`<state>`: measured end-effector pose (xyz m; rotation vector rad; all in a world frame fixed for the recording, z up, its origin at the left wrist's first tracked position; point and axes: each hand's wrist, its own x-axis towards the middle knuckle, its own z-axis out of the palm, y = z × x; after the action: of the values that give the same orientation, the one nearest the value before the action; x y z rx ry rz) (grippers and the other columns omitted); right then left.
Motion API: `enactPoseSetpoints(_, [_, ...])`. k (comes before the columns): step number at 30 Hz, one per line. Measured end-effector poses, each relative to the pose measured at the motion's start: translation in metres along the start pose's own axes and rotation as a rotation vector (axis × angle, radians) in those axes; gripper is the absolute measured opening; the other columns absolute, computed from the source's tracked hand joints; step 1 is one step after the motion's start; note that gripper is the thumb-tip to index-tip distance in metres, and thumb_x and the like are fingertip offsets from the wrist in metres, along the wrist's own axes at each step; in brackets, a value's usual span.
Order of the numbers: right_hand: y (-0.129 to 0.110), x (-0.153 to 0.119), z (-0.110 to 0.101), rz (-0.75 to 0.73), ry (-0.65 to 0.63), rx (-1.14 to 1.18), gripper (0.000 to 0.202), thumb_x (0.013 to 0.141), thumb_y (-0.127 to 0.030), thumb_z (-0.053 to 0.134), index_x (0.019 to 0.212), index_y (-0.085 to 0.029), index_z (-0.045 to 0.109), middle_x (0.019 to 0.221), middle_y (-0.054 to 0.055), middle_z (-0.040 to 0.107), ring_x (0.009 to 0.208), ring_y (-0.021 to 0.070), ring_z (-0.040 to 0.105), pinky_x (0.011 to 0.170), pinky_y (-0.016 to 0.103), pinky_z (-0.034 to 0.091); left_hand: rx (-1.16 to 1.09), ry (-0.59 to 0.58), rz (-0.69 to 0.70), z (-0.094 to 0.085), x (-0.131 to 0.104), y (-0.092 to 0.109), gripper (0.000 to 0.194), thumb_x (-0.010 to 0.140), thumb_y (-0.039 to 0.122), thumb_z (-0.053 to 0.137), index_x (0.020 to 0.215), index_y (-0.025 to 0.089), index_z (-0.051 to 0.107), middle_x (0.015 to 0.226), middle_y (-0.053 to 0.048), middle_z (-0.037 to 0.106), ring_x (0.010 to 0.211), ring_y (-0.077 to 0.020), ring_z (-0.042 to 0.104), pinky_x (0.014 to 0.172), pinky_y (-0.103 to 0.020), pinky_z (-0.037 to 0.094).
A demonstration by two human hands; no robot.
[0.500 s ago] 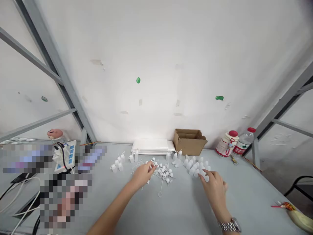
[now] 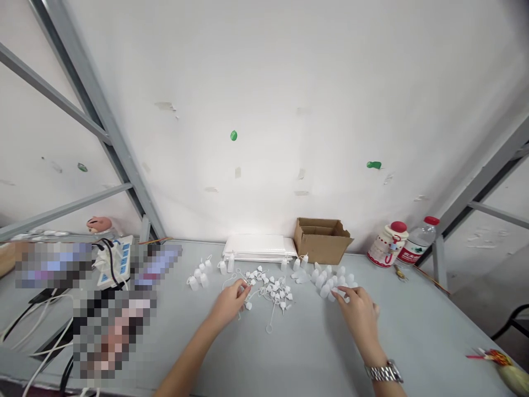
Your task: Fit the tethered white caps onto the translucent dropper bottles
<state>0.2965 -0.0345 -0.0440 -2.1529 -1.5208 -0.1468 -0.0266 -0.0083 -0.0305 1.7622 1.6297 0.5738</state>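
Observation:
My left hand [image 2: 228,303] is pinched at the left edge of a loose pile of white dropper caps [image 2: 270,286] with thin looped straps. What sits between its fingertips is too small to make out. On the right, my right hand [image 2: 359,313] has thumb and forefinger closed around a small translucent white bottle [image 2: 343,296], at the near side of a cluster of uncapped bottles [image 2: 322,280]. Its other fingers are curled and partly hidden. Several capped bottles [image 2: 202,278] stand left of the pile, and others stand behind it.
An open cardboard box [image 2: 324,242] and a stack of white flat packs [image 2: 258,247] lie against the wall. A decorated bottle [image 2: 384,247] and a red-capped water bottle [image 2: 419,242] stand at the right. At the left are a power strip [image 2: 118,264] and cables.
My left hand has drawn back slightly left and toward me from the cap pile. My right hand stays at the bottle cluster, its fingers a little closer together. The view has shifted slightly.

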Motion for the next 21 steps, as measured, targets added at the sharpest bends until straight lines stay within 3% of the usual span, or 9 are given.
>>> enactPoseSetpoints(7, [0.001,0.001,0.007,-0.051,0.059,0.042,0.057,0.084,-0.055,0.028,0.078,-0.021,0.073,0.079,0.012,0.064,0.078,0.0271,0.056,0.065,0.037,0.031,0.181,-0.149,0.132,0.001,-0.012,0.009,0.032,0.071,0.045,0.056,0.093,0.024,0.049,0.076,0.003,0.058,0.068,-0.0163,0.055,0.059,-0.024,0.036])
enactPoseSetpoints(11, [0.000,0.002,0.009,-0.083,0.098,0.043,0.060,0.085,-0.055,0.025,0.074,-0.020,0.072,0.077,0.012,0.064,0.076,0.0260,0.056,0.063,0.036,0.030,0.325,-0.025,0.151,0.014,-0.006,0.017,0.023,0.079,0.040,0.049,0.092,0.021,0.051,0.096,-0.005,0.058,0.085,-0.0207,0.056,0.067,-0.028,0.039])
enactPoseSetpoints(14, [-0.002,-0.001,0.006,-0.105,0.118,0.049,0.063,0.086,-0.056,0.023,0.072,-0.019,0.071,0.077,0.011,0.064,0.076,0.0255,0.057,0.064,0.035,0.030,0.454,0.054,0.171,0.027,0.003,0.018,0.019,0.083,0.034,0.046,0.089,0.019,0.055,0.098,-0.009,0.057,0.094,-0.0238,0.054,0.069,-0.030,0.040])
enactPoseSetpoints(18, [-0.004,-0.014,-0.002,-0.109,0.165,0.101,0.065,0.085,-0.061,0.022,0.073,-0.018,0.069,0.074,0.009,0.064,0.075,0.0247,0.059,0.064,0.036,0.031,0.466,0.077,0.188,0.036,0.010,0.017,0.018,0.086,0.028,0.041,0.089,0.019,0.057,0.098,-0.009,0.056,0.094,-0.0225,0.054,0.071,-0.030,0.041])
enactPoseSetpoints(21, [-0.006,-0.031,-0.005,-0.091,0.138,0.197,0.067,0.081,-0.068,0.023,0.070,-0.021,0.069,0.073,0.007,0.064,0.062,0.0208,0.059,0.065,0.037,0.033,0.457,0.081,0.201,0.037,0.011,0.016,0.019,0.086,0.024,0.039,0.088,0.019,0.057,0.097,-0.008,0.056,0.094,-0.0213,0.054,0.074,-0.030,0.041])
